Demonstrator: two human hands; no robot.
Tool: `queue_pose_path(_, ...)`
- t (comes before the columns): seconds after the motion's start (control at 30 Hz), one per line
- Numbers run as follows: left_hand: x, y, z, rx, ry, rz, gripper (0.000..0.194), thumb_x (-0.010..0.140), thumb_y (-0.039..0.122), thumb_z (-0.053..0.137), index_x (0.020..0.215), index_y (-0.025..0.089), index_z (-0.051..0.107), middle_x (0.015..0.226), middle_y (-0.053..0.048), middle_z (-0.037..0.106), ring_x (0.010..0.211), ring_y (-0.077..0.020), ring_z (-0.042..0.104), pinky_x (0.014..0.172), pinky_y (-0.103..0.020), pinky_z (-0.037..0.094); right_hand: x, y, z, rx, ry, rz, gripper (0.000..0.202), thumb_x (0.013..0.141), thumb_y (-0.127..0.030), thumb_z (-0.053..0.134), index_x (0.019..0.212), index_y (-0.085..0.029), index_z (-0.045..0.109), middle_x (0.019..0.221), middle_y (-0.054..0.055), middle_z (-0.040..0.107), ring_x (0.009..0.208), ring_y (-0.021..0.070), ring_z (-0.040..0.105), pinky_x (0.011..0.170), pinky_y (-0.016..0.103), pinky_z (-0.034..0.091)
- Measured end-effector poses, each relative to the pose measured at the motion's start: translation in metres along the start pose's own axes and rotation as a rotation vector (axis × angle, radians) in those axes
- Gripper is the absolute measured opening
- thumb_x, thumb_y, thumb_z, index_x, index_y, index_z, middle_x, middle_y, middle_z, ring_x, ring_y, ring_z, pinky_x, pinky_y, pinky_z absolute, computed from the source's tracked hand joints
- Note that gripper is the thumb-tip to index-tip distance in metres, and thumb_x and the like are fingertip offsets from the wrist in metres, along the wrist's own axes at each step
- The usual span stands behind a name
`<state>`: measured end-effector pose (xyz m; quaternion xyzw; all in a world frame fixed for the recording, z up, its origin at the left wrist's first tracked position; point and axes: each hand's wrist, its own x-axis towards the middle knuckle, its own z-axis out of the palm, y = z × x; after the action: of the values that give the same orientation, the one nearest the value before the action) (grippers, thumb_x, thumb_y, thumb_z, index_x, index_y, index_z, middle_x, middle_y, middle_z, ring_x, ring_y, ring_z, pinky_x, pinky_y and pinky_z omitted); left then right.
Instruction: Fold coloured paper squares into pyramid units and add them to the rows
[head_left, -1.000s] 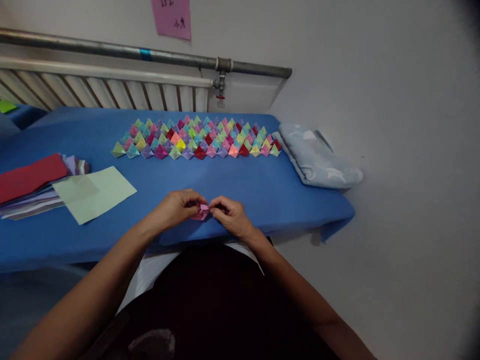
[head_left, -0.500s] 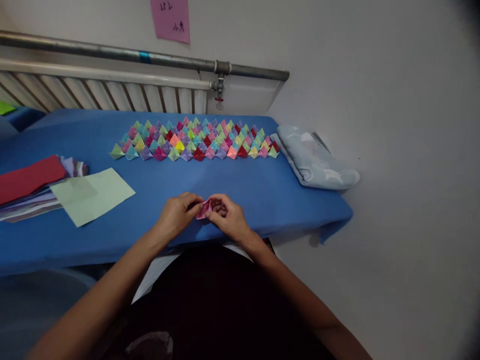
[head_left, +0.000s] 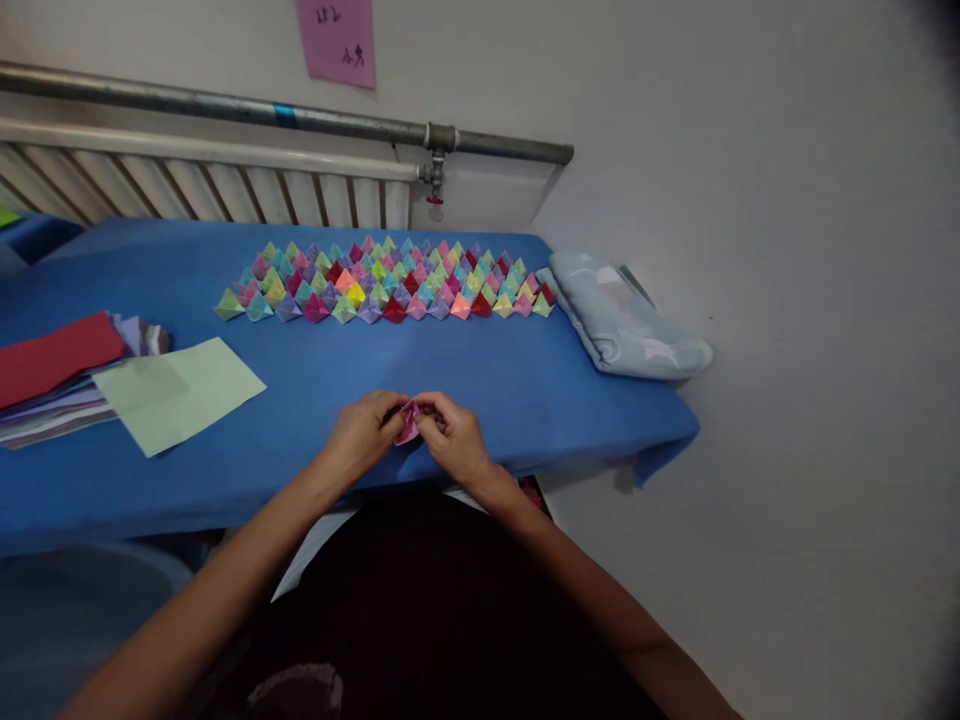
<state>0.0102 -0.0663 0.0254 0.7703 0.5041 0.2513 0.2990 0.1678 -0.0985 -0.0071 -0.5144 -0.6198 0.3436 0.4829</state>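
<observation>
Fingertips of the left hand [head_left: 364,432] and right hand [head_left: 456,437] pinch a pink folded paper [head_left: 407,426] between them; whether it touches the blue cloth [head_left: 487,365] beneath is hard to tell. Colourful folded pieces [head_left: 391,285] lie at its twelve o'clock, a pale green sheet [head_left: 187,392] at nine.

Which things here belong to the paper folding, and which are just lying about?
Likely part of it:
pink folded paper, between left hand and right hand
folded coloured pieces in rows
light green sheet
stack of coloured sheets

Probably just lying about:
folded grey-blue cloth
pink wall note
</observation>
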Motion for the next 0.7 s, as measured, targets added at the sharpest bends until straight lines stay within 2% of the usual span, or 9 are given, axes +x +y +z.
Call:
queue_pose_path(0.2, -0.0017, -0.0011, -0.0012, -0.022, 0.047, -0.028, 0.019, 0.084, 0.026, 0.056, 0.089, 0.024, 0.074, 0.089, -0.004, 0.074, 0.085, -0.0212, 0.067, 0.077, -0.031, 0.047, 0.0039, -0.0012, 0.0014, -0.065, 0.003, 0.053, 0.013, 0.086, -0.027, 0.055, 0.092, -0.023, 0.066, 0.082, 0.000, 0.070, 0.072, 0.0135, 0.063, 0.066, 0.025, 0.049)
queue_pose_path(0.5, -0.0033, -0.0028, 0.0021, -0.026, 0.098, -0.087, 0.017, 0.086, 0.030, 0.056, 0.088, 0.024, 0.072, 0.088, -0.003, 0.074, 0.078, -0.0196, 0.065, 0.075, -0.030, 0.047, 0.0096, 0.0005, 0.0043, -0.301, -0.020, -0.075, 0.018, 0.091, -0.023, 0.049, 0.081, -0.024, 0.065, 0.078, 0.002, 0.068, 0.075, 0.0157, 0.061, 0.075, 0.028, 0.046)
queue_pose_path(0.6, -0.0027, -0.0002, 0.0026, -0.027, 0.106, -0.097, 0.017, 0.086, 0.028, 0.056, 0.090, 0.024, 0.072, 0.091, -0.004, 0.074, 0.082, -0.0207, 0.066, 0.077, -0.031, 0.047, 0.0097, 0.0014, 0.0048, -0.325, -0.020, -0.079, 0.019, 0.091, -0.021, 0.049, 0.080, -0.024, 0.064, 0.079, 0.002, 0.067, 0.073, 0.0157, 0.060, 0.074, 0.028, 0.046)
queue_pose_path(0.7, -0.0025, 0.0023, 0.0025, -0.025, 0.108, -0.111, 0.016, 0.086, 0.027, 0.055, 0.085, 0.022, 0.071, 0.086, -0.005, 0.073, 0.079, -0.0210, 0.065, 0.076, -0.032, 0.047, 0.0099, 0.0005, 0.0049, -0.302, -0.022, -0.072, 0.017, 0.091, -0.023, 0.051, 0.083, -0.024, 0.065, 0.081, 0.002, 0.068, 0.074, 0.0159, 0.061, 0.074, 0.028, 0.046)
